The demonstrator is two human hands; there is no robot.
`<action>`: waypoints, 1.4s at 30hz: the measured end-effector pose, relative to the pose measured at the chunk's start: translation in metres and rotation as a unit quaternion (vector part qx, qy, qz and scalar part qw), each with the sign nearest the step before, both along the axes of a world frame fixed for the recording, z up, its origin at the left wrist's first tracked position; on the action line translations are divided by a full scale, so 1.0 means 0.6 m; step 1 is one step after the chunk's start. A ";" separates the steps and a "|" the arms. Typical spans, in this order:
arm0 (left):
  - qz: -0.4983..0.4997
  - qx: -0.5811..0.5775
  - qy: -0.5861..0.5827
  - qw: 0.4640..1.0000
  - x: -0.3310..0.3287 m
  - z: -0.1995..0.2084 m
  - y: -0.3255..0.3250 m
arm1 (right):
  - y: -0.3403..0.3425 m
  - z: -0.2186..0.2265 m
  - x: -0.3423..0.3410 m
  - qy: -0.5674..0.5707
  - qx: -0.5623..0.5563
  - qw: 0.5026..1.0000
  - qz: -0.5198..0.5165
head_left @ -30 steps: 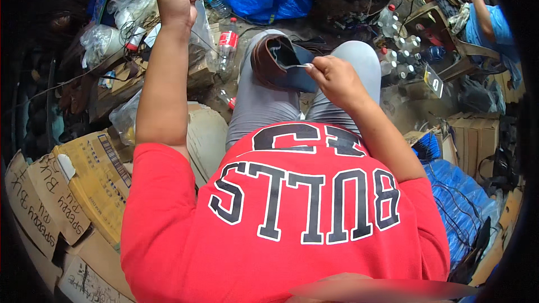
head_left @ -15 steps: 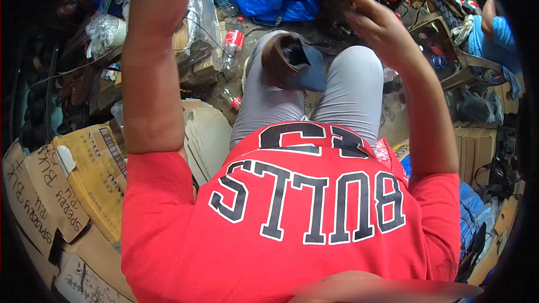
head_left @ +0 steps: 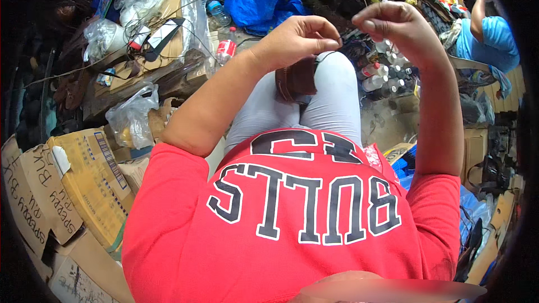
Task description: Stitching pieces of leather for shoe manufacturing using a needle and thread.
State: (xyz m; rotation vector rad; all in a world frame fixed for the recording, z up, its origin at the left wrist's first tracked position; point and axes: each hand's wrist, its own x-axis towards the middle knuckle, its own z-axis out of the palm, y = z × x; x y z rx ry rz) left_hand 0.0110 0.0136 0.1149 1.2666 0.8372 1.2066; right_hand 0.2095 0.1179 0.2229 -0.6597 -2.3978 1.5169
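Observation:
A brown piece of leather-like material, curved like part of a shoe upper, rests between my thighs, partly hidden under my left hand. My left hand is closed in a pinch just above it, thumb and fingertips together. Across a small gap, my right hand is raised over my right knee, fingers bent and pinched against the thumb. What either pinch holds is too small to make out. A dark line shows near the left fingertips, perhaps thread.
Left of my knees is a low wooden bench with plastic bags and cords. Ahead lie a red-labelled bottle and a blue plastic sheet. Several bottles stand beyond my right knee. Cardboard boxes flank me. Another person sits far right.
My left hand has come down and right from the top edge, toward my right hand. My right fingers, stretched out before, are now bent in. The brown piece has turned on my lap.

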 end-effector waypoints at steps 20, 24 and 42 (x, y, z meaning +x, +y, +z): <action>0.075 0.003 -0.512 0.856 -0.064 0.012 0.017 | -0.045 -0.198 -0.004 0.526 -0.590 0.607 -0.083; 0.252 0.104 -0.225 0.935 -0.170 0.048 -0.052 | -0.053 -0.225 0.043 0.255 -0.389 0.871 -0.157; 0.250 0.236 0.130 0.930 -0.213 0.137 -0.107 | -0.089 -0.224 -0.039 0.136 0.101 0.981 -0.099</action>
